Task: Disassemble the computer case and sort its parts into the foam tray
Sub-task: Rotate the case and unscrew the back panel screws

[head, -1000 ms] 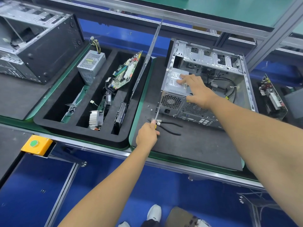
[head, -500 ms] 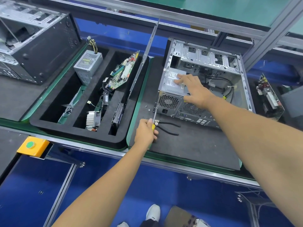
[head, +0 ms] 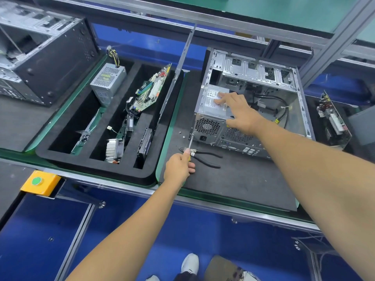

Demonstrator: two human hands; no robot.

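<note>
Now my left hand (head: pixel 178 166) grips the screwdriver (head: pixel 190 143), its tip at the computer case (head: pixel 251 104)'s near-left corner; my right hand (head: pixel 236 110) rests flat, fingers straight, on its power supply (head: pixel 211 102), right of the foam tray (head: pixel 97 165).

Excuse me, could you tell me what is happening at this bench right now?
A person is stripping an open computer case on the mat. The left hand grips a screwdriver whose tip is at the case's rear corner, while the right hand rests flat on the power supply still inside. Pliers lie beside the screwdriver. The foam tray already holds another power supply, a motherboard and a heatsink.
</note>
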